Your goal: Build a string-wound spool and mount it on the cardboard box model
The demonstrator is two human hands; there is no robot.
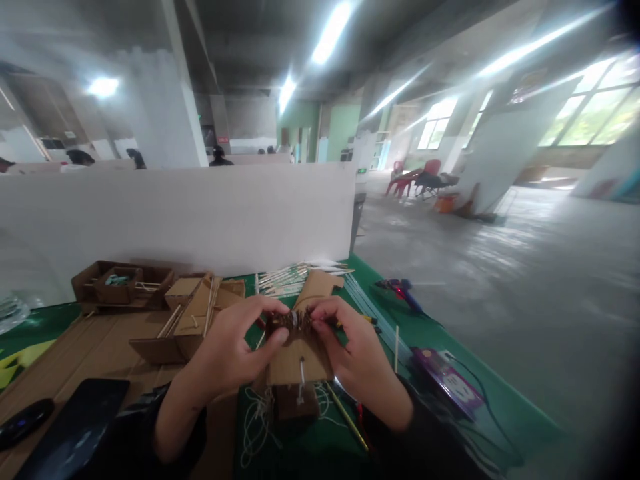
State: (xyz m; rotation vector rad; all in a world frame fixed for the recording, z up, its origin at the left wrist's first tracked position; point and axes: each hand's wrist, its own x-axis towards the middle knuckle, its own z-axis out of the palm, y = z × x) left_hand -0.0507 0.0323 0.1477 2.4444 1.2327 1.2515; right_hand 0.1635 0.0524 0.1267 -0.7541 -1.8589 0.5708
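Note:
A small dark brown ridged piece is held between both hands, above a cardboard structure with a white stick on its front. My left hand pinches the piece's left end between thumb and fingers. At its right end, my right hand grips it with thumb and fingertips. Pale string lies in loops around the base of the structure. The fine detail of the ridged piece is too blurred to tell.
Cardboard boxes with sticks stand at the left, near a black phone. Behind the hands lie thin sticks. A glue gun and a purple device with a cable are at the right. A white partition rises behind.

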